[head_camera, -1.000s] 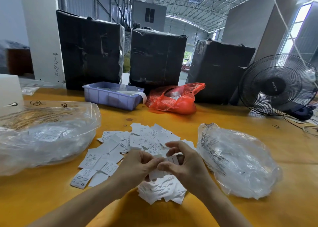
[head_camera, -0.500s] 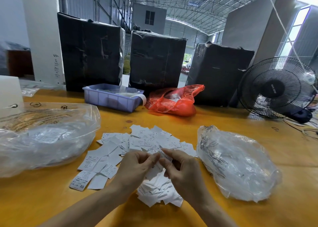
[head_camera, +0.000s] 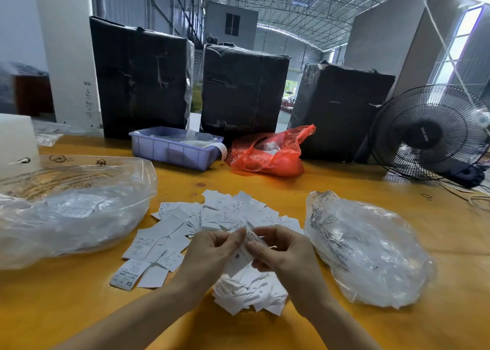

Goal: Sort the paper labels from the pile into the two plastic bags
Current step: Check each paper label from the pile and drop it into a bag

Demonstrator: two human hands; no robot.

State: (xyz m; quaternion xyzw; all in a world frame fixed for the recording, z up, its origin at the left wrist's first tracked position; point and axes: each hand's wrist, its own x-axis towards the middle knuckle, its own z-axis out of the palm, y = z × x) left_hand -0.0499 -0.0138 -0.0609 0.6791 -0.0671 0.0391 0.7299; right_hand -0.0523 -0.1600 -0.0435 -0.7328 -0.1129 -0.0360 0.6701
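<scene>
A pile of white paper labels (head_camera: 212,217) lies spread on the yellow table (head_camera: 265,182) in front of me. My left hand (head_camera: 209,254) and my right hand (head_camera: 281,254) meet above the near part of the pile and together pinch a small bundle of labels (head_camera: 238,259); the front one reads "S". A large clear plastic bag (head_camera: 71,206) with labels inside lies at the left. A smaller clear plastic bag (head_camera: 366,249) lies at the right, close to my right hand.
A lilac plastic tray (head_camera: 172,150) and a red plastic bag (head_camera: 267,153) sit behind the pile. Three black wrapped boxes (head_camera: 244,89) stand along the table's far edge. A black fan (head_camera: 429,134) stands at the far right, with cables beside it.
Both hands have stayed over the near pile and shifted their grip; the held labels are now fanned so that one marked "S" faces me.
</scene>
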